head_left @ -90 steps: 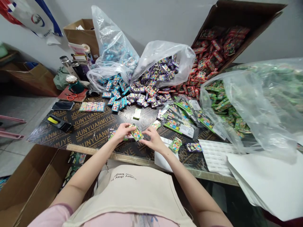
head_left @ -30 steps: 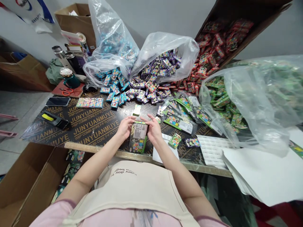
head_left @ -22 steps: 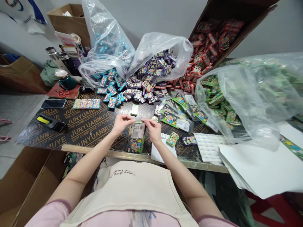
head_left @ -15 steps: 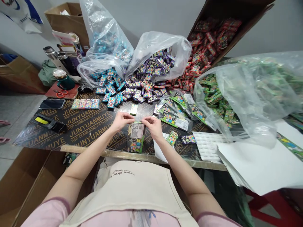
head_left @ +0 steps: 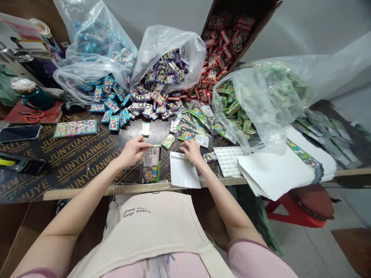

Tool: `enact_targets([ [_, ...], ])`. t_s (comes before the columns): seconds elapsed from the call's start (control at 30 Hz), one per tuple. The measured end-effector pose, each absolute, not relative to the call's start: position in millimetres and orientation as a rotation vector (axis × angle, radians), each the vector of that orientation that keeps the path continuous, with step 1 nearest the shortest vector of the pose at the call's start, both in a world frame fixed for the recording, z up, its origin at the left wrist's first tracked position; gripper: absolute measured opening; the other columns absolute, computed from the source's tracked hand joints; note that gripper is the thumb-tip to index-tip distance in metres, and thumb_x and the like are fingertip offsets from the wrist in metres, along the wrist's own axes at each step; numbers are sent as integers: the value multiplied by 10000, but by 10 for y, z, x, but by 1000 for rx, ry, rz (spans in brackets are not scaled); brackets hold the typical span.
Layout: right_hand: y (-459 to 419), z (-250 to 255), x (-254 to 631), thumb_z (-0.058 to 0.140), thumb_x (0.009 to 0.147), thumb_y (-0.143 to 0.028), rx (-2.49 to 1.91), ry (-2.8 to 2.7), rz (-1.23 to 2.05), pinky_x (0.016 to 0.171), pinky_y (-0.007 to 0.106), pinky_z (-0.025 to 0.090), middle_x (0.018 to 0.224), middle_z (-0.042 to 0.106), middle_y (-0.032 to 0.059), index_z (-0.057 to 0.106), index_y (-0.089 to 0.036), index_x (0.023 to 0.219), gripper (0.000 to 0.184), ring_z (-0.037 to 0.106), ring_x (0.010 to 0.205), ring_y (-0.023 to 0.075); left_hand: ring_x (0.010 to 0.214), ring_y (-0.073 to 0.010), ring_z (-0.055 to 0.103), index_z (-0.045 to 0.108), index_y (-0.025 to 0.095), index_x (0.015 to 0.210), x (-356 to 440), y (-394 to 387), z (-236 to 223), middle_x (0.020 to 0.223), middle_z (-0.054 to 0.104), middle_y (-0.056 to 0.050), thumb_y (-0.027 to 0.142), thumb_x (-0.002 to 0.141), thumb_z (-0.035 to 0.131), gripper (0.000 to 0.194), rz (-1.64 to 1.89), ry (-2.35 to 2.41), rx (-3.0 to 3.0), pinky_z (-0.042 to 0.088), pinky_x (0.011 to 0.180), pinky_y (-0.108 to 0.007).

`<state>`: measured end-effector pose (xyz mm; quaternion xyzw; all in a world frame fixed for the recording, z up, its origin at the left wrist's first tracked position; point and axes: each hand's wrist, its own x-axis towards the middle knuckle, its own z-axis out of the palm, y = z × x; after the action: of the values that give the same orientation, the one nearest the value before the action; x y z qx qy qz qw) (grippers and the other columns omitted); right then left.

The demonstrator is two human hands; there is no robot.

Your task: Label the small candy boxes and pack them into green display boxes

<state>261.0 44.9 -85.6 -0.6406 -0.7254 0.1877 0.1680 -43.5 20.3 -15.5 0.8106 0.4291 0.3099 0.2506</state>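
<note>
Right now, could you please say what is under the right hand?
Under the right hand, part of a green packet shows over white paper; the rest is covered.

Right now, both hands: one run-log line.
left hand: touching top edge of black-and-green printed pouch | right hand: at far edge of white paper sheet, grasp unclear

Flat black-and-green printed packet (head_left: 150, 170): lies, far edge in left hand (head_left: 132, 151); small green printed box (head_left: 189, 163): half-hidden under right hand (head_left: 191, 151).

the dark, gold-lettered surface (head_left: 66, 154) carries a printed package (head_left: 150, 172), a white sheet (head_left: 184, 177), a phone (head_left: 20, 133), loose blue packets (head_left: 114, 122) and purple packets (head_left: 147, 110).
</note>
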Motion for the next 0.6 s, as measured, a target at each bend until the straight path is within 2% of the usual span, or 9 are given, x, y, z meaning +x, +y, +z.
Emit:
enact_targets([
  [0.1, 421, -1053, 2781, 623, 804, -270, -1930, -2144, 558, 784, 361, 295, 889, 617, 87, 689, -194, 788, 101, 496, 962, 267, 717, -136, 511, 750, 211, 949, -404, 205, -186, 761, 513, -14, 274, 861, 620, 170, 923, 1146, 2137, 410, 656, -257],
  [0.3, 323, -1146, 2727, 623, 807, -203, -1869, -2190, 523, 776, 348, 258, 881, 634, 65, 648, -184, 743, 71, 498, 935, 231, 718, -138, 524, 754, 202, 937, -393, 209, -244, 765, 531, -18, 230, 852, 630, 153, 964, 1157, 2092, 408, 654, -263],
  [0.47, 236, -1104, 2661, 544, 830, -137, -1793, -2252, 485, 806, 348, 297, 840, 637, 79, 577, -181, 700, 142, 501, 892, 224, 716, -137, 526, 755, 208, 937, -389, 195, -239, 761, 533, -15, 212, 844, 633, 154, 969, 1172, 2072, 415, 658, -264],
  [0.6, 188, -1095, 2659, 493, 797, -83, -1785, -2220, 542, 733, 318, 351, 807, 630, 90, 530, -187, 716, 136, 530, 814, 217, 750, -145, 543, 756, 205, 922, -353, 174, -179, 787, 549, -23, 194, 830, 638, 149, 936, 1219, 2059, 433, 687, -272],
])
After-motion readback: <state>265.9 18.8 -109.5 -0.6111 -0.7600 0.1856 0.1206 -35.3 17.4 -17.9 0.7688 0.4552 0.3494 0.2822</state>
